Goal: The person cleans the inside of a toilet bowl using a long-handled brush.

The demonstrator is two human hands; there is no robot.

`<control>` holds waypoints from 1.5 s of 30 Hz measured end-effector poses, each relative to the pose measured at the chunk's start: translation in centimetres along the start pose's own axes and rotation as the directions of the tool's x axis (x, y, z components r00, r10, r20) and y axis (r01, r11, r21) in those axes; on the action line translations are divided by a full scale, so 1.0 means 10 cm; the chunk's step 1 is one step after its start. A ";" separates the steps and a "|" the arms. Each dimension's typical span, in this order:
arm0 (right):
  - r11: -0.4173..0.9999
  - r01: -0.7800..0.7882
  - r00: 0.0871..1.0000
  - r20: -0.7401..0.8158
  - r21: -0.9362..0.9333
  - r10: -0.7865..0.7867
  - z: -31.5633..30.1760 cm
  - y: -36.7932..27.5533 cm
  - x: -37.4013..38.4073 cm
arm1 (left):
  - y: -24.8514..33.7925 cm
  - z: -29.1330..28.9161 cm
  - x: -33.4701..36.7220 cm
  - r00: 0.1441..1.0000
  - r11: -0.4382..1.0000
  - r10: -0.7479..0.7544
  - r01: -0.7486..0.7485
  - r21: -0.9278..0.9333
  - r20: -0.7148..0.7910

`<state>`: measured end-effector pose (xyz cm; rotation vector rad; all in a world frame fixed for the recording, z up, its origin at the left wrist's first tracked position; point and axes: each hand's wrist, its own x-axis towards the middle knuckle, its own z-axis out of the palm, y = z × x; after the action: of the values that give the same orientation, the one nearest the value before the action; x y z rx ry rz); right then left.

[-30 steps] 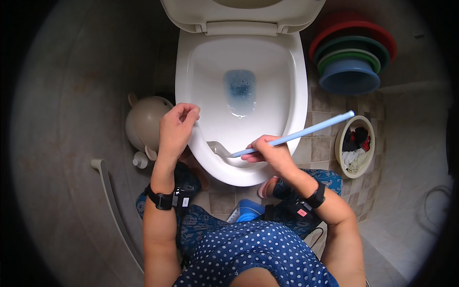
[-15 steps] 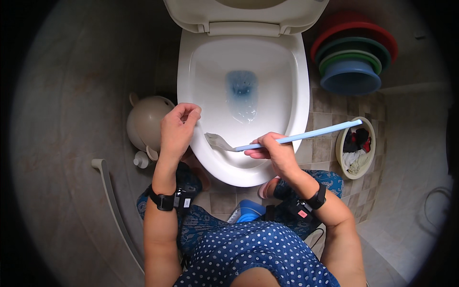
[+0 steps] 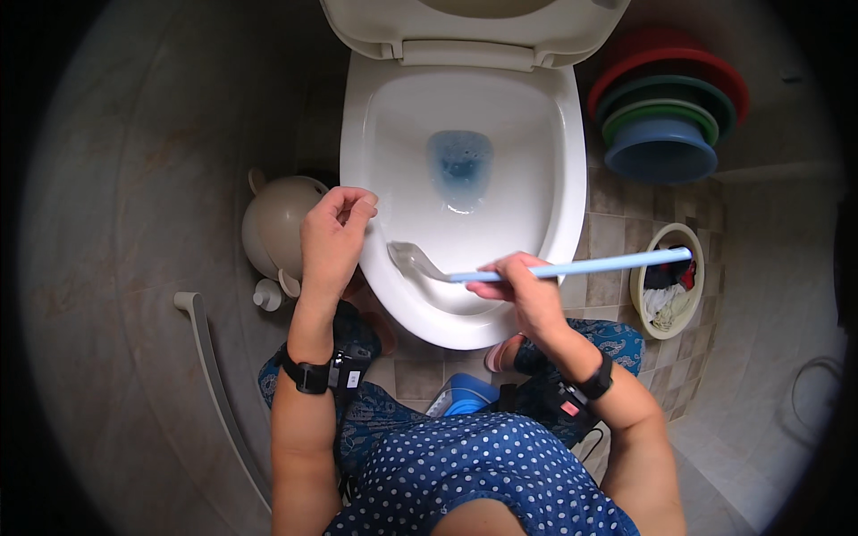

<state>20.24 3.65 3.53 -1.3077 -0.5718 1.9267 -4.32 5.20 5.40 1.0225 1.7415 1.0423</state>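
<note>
A toilet brush with a light blue handle (image 3: 608, 263) is in my right hand (image 3: 527, 293), whose fingers close around it low on the handle. Its pale, flat, curved head (image 3: 411, 257) rests against the inner left front wall of the white toilet bowl (image 3: 458, 332); slight blur hides its surface. At the bowl's left rim, my left hand (image 3: 333, 234) is closed, thumb against curled fingers, with nothing showing in it. Whether it touches the rim I cannot tell. Blue water (image 3: 460, 165) lies at the bottom of the bowl.
The toilet lid (image 3: 474, 27) stands raised at the back. Stacked basins (image 3: 661, 147) lean at the right, near an oval basket (image 3: 636, 290) with cloths. A beige round-bodied container (image 3: 273, 223) and a white-capped bottle (image 3: 267, 295) stand left. A blue object (image 3: 469, 393) sits between my feet.
My right hand has moved slightly right and down with the brush, and the handle now lies flatter. The bowl appears shifted a little right in view. My left hand stays nearly in place.
</note>
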 end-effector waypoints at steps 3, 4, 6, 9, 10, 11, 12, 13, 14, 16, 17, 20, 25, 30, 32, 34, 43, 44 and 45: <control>0.999 -0.036 0.999 0.003 -0.037 0.036 -0.04 -0.03 -0.05 | 0.03 -0.04 -0.02 1.000 0.999 0.001 -0.002 -0.039 -0.016; 0.996 -0.051 0.999 0.005 -0.071 0.051 -0.12 -0.06 -0.11 | 0.03 -0.04 -0.02 1.000 0.999 -0.002 0.001 -0.052 -0.015; 0.995 -0.070 0.997 0.013 -0.072 0.071 -0.26 -0.12 -0.30 | 0.03 -0.05 -0.02 1.000 0.999 0.001 -0.002 -0.035 -0.017; 0.998 -0.034 0.998 0.047 -0.048 0.036 -0.22 -0.07 -0.34 | 0.03 -0.03 -0.04 1.000 0.999 0.001 -0.002 -0.035 -0.015; 0.998 -0.032 0.999 0.038 -0.051 0.034 -0.13 -0.04 -0.25 | 0.05 -0.01 -0.04 1.000 0.998 -0.001 0.000 -0.055 -0.012; 0.999 -0.008 0.999 0.049 -0.033 0.009 -0.03 -0.04 -0.16 | 0.06 0.02 -0.05 1.000 0.998 0.003 -0.003 -0.057 -0.005; 0.998 0.063 0.998 0.031 0.011 -0.063 0.07 -0.02 -0.06 | 0.08 0.04 -0.06 1.000 0.999 0.007 -0.007 -0.046 -0.009; 0.997 0.074 0.997 0.033 0.008 -0.074 0.08 -0.03 0.02 | 0.09 0.05 -0.05 1.000 0.999 0.012 -0.012 -0.036 -0.013; 0.996 0.085 0.996 0.035 0.005 -0.086 0.08 -0.05 0.07 | 0.08 0.06 -0.04 1.000 0.999 0.016 -0.017 -0.037 -0.011; 0.999 0.042 0.998 0.056 -0.032 -0.040 -0.02 -0.03 -0.04 | -0.01 0.04 -0.03 0.999 0.998 0.015 -0.018 -0.066 -0.045; 0.997 0.001 0.998 0.067 -0.072 0.004 -0.11 -0.02 -0.14 | -0.02 0.02 -0.04 0.999 0.998 0.013 -0.016 -0.064 -0.048; 0.993 -0.061 0.996 0.058 -0.096 0.067 -0.21 -0.02 -0.34 | -0.04 -0.03 -0.03 0.999 0.999 -0.010 0.007 -0.054 -0.045; 0.993 0.119 0.991 0.065 0.013 -0.120 0.16 0.00 0.09 | -0.07 0.02 0.00 0.998 0.998 0.028 -0.032 -0.061 -0.060; 0.995 0.084 0.993 0.083 -0.054 -0.079 -0.02 -0.01 -0.08 | -0.06 0.01 0.01 0.996 0.996 0.000 -0.008 -0.094 -0.084; 0.994 -0.008 0.997 0.071 -0.106 0.016 -0.10 -0.01 -0.28 | -0.08 -0.04 -0.01 0.996 0.995 -0.002 -0.008 -0.100 -0.093; 0.994 0.064 0.994 0.091 -0.087 -0.056 -0.06 -0.01 -0.31 | -0.08 -0.04 0.00 0.998 0.993 0.019 -0.027 -0.117 -0.063; 0.932 0.344 0.939 0.067 -0.118 -0.338 0.04 -0.36 0.57 | -0.08 -0.03 0.01 0.997 0.990 -0.002 -0.010 -0.143 -0.080; 0.855 0.435 0.899 0.081 -0.282 -0.431 -0.06 -0.41 0.65 | -0.06 -0.03 0.00 0.997 0.989 -0.001 -0.010 -0.146 -0.079; 0.692 0.516 0.842 0.151 -0.505 -0.518 -0.19 -0.45 0.71 | -0.03 -0.03 -0.01 0.997 0.994 -0.008 -0.001 -0.107 -0.078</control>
<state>21.89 11.91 1.73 -1.2763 -1.3922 1.3236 -4.60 4.95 5.22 0.9223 1.7298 1.1741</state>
